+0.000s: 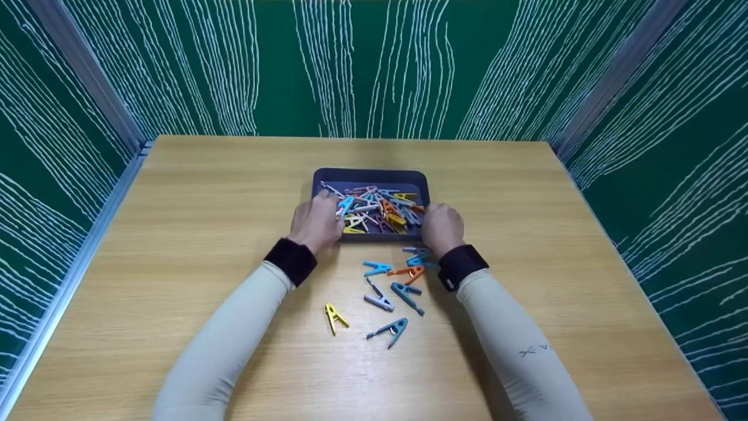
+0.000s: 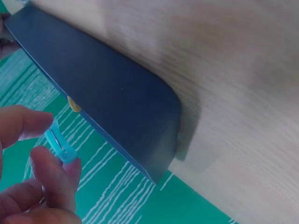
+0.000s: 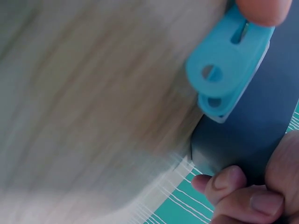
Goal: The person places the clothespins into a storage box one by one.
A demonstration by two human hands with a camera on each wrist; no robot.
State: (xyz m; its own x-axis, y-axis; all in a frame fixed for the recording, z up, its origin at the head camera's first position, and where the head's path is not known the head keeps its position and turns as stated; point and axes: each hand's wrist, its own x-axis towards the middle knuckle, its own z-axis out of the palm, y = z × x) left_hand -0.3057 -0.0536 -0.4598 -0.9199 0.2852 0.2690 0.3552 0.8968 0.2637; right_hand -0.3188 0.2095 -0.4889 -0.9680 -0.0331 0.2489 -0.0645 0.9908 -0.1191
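Observation:
My left hand (image 1: 318,219) is at the left side of a dark blue tray (image 1: 374,237), pinching a light blue clothespin (image 2: 60,142) between thumb and fingers. The clothespin (image 1: 346,204) overlaps the tray's left interior in the head view. Curled round the tray's right wall near the front corner is my right hand (image 1: 443,227), its fingers (image 3: 226,179) against the wall. A pile of mixed-colour clothespins (image 1: 380,204) lies in the tray, partly hidden by the left hand. Close to the right wrist camera, another blue clothespin (image 3: 219,70) overlaps the tray's front wall.
Several loose clothespins lie on the wooden table (image 1: 234,193) before the tray: an orange one (image 1: 414,272), a yellow one (image 1: 334,317), a grey-lilac one (image 1: 381,302) and blue ones (image 1: 397,330). Green walls (image 1: 280,70) with white lines border the back and sides.

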